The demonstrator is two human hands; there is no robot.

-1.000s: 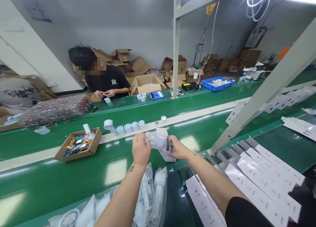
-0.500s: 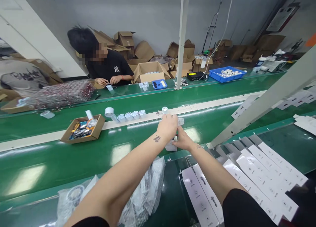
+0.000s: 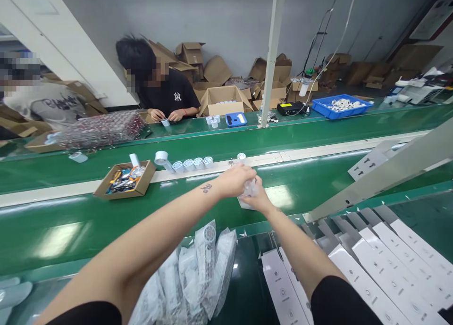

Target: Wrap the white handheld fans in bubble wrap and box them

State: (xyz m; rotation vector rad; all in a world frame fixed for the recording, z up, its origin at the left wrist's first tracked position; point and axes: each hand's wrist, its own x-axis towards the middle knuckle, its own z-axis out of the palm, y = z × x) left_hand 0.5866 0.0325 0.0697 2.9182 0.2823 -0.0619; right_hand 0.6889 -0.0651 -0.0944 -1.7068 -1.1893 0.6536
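the clear plastic pouch (image 3: 250,187) sits pinched between both hands over the middle of the green belt (image 3: 106,221), just above a white card (image 3: 244,204) lying flat there. the step in hand looks like setting the pouch down onto that card; the next move calls for a steady lowering and a clean release. the left hand (image 3: 235,179) is curled closed over the pouch from above, the right hand (image 3: 260,200) grips it from beneath, fingers mostly hidden.

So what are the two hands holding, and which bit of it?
Both hands, left and right, close on a small clear plastic bag, pressed over a white card. Where exactly each grip sits is hidden.
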